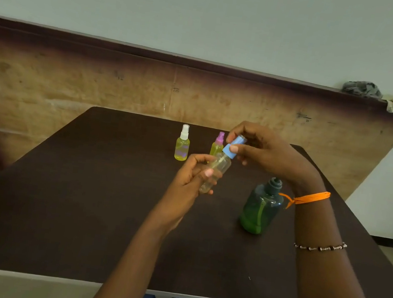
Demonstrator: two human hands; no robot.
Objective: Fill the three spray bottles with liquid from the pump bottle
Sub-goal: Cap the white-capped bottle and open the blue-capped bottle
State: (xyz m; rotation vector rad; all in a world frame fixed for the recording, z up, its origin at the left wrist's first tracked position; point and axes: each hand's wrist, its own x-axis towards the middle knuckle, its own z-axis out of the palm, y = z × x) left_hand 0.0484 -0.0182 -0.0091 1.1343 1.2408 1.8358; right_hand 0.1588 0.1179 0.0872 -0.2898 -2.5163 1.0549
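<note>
Dark matte table (81,208) w/ rounded far corners, worn tan board behind it, pale wall above. Left hand (187,180) has fingers curled round a small clear plastic spray bottle (214,174), tilted, held above the tabletop; its liquid level can't be told. Right hand (261,149) pinches that bottle's blue cap (232,146) betw. thumb and fingertips, cap sitting on the neck. Just beyond left fingers: two upright spray bottles w/ yellow liquid, white-capped bottle (182,144) and pink-capped bottle (217,144), the latter partly hidden by the held bottle. Under right wrist: round translucent green pump bottle (262,206), dark collar, green liquid low. Orange thread and bead bracelet on right forearm.
</note>
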